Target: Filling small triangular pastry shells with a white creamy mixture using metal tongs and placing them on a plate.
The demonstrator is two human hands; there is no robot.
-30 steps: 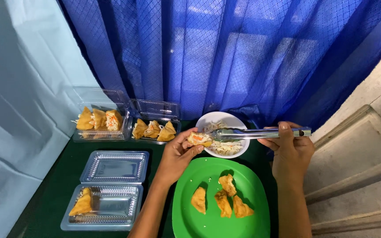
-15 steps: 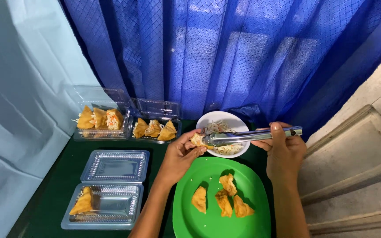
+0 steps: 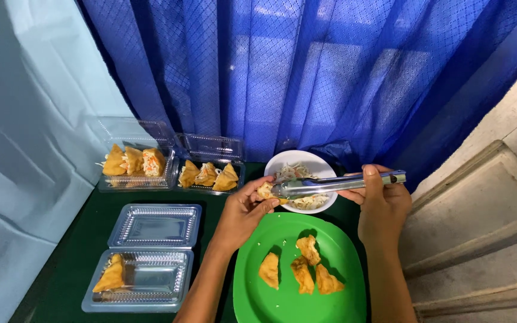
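1. The left hand (image 3: 243,210) is closed around a golden fried tofu pocket (image 3: 265,191), pinching it between fingers and thumb just over the 8 o'clock edge of the white round bowl (image 3: 282,160).
2. The right hand (image 3: 381,200) is clamped on the handle end of long shiny metal tongs (image 3: 336,184), which lie almost level and point toward 9 o'clock.
3. The tips of the tongs meet the tofu pocket at the left hand's fingertips; I cannot tell whether they carry filling.
4. The bowl holds pale shredded vegetable filling (image 3: 306,200) and sits at 12 o'clock of the bright green oval plastic plate (image 3: 252,293).
5. Four fried tofu pieces (image 3: 299,272) lie on the plate, near its middle.
6. At 9 o'clock of the plate, an open clear plastic hinged box (image 3: 151,260) holds one piece in its near left corner.
7. At 11 o'clock, two more clear boxes (image 3: 175,173) stand side by side against the blue mesh curtain (image 3: 306,72), each with three stuffed pieces.
8. Everything rests on the dark green table (image 3: 85,227).
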